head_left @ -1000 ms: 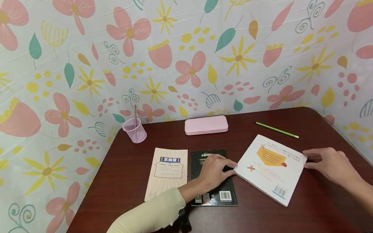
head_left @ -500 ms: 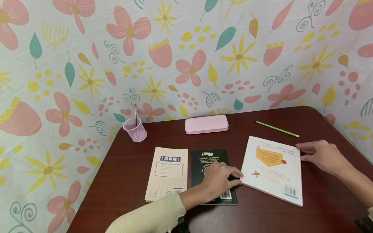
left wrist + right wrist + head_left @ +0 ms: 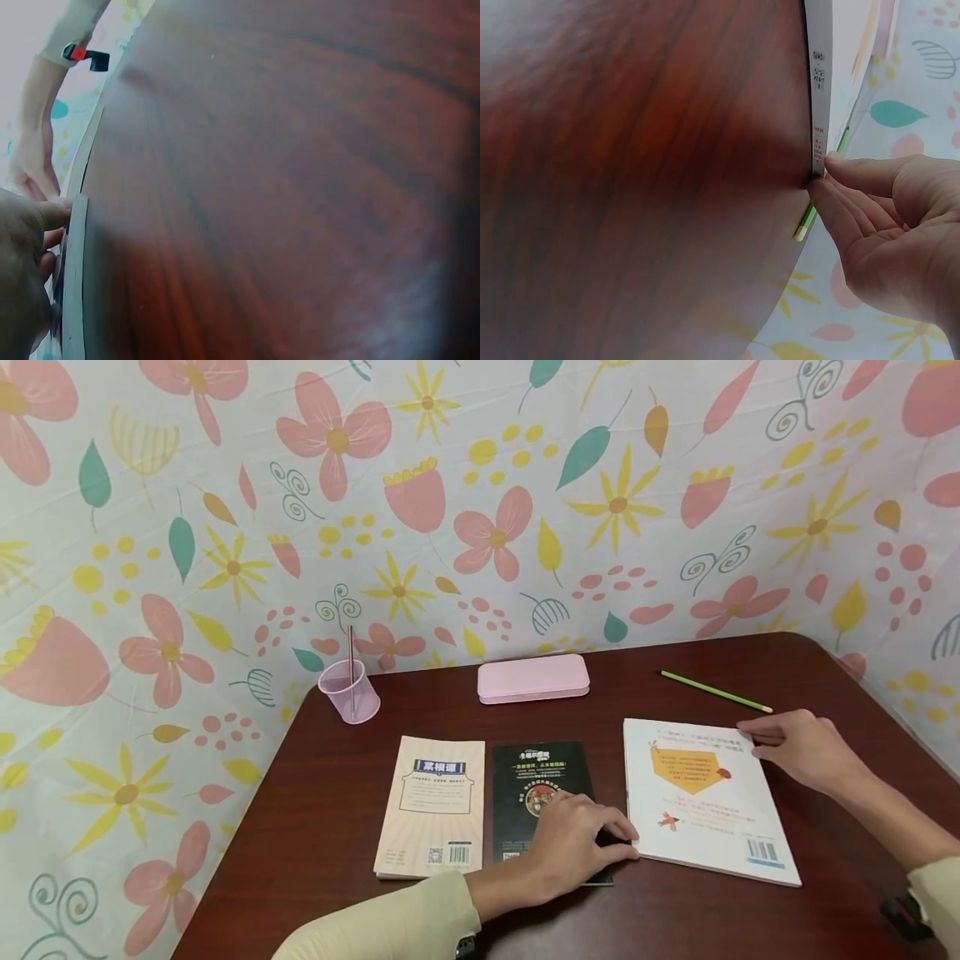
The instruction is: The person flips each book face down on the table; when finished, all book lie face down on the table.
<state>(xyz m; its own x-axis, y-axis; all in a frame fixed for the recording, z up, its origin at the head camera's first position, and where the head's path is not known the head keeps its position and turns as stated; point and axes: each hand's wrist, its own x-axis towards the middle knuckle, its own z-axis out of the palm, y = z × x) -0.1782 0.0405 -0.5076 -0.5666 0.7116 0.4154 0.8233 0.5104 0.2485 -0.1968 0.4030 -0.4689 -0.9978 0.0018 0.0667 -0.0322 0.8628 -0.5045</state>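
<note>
A white book (image 3: 708,802) lies back cover up on the right of the desk, almost square to it. My left hand (image 3: 577,847) reaches across the black book (image 3: 543,768) and pinches the white book's lower left corner between thumb and index finger. At the upper right corner, my right hand (image 3: 802,747) pinches the same book. The right wrist view shows its thumb (image 3: 862,172) on the cover side and the other fingers at the corner of the spine. Left of the black book rests a cream book (image 3: 435,802). My left forearm and hand hide part of the black book.
Toward the back of the dark red desk (image 3: 285,827) stand a pink mesh pen cup (image 3: 356,697) with a pencil in it and a pink pencil case (image 3: 532,678). A green pencil (image 3: 716,691) lies behind the white book. A flowered cloth (image 3: 480,510) hangs behind.
The white book has turned clockwise from a slant to nearly straight, both hands staying at its corners. My left hand has moved slightly right and nearer, my right hand to the left.
</note>
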